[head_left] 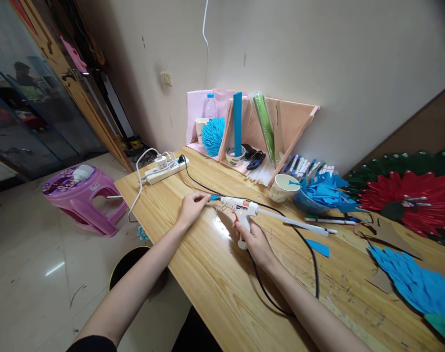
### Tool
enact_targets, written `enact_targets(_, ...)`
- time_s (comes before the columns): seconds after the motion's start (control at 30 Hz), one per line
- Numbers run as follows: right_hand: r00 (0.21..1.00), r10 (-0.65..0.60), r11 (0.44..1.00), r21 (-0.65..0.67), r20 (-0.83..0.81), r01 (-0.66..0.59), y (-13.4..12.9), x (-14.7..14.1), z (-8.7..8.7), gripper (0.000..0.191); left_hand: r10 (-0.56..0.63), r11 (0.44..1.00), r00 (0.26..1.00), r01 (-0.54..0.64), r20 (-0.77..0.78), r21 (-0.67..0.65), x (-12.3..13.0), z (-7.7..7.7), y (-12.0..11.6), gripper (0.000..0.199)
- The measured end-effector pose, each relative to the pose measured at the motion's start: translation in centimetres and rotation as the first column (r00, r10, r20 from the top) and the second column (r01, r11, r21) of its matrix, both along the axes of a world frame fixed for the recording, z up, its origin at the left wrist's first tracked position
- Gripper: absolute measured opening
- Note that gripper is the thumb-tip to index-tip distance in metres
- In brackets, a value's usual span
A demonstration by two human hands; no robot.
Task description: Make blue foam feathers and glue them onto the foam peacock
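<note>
My right hand (258,242) is closed around the handle of a white hot glue gun (240,207), its fingers by the orange trigger. A long translucent glue stick (294,221) sticks out of the gun's back end. The nozzle points left and meets a small blue piece (215,198), which looks like folded paper. My left hand (193,208) pinches that piece between thumb and fingers, just above the wooden table (208,274). A black cord (314,254) loops behind and below my right hand. A flat blue paper piece (318,248) lies right of the gun.
A power strip (167,171) sits at the table's left edge. Behind stand a paper cup (284,188), a bowl of blue pieces (314,195), markers (299,166) and a tape roll (235,155). Blue layered petals (416,278) lie at right. A pink stool (86,200) and a bin (134,264) are left.
</note>
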State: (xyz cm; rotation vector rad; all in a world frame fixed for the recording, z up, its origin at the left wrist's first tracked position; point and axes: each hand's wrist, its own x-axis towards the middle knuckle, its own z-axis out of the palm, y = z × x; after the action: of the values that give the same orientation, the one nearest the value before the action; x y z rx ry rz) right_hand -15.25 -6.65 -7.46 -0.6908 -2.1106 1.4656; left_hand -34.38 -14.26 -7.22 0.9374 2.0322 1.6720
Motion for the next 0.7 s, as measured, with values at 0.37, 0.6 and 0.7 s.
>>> enact_targets(0.37,1.000,0.005,1.000,0.021,-0.028,-0.005,-0.02,-0.01,0.15,0.029,-0.004,1.000,1.000,0.004,-0.001,0.000,-0.13,-0.21,0.07,0.027)
enact_targets(0.6,0.999,-0.033,0.999,0.019,-0.034,0.033,-0.05,-0.05,0.04,0.029,-0.006,1.000,1.000,0.006,0.005,-0.006,0.02,0.04,-0.04,0.028)
enact_targets(0.7,0.998,-0.058,0.998,0.014,-0.018,0.058,-0.03,0.00,-0.06,0.030,-0.006,1.000,1.000,0.006,0.000,-0.008,0.06,0.10,-0.08,0.028)
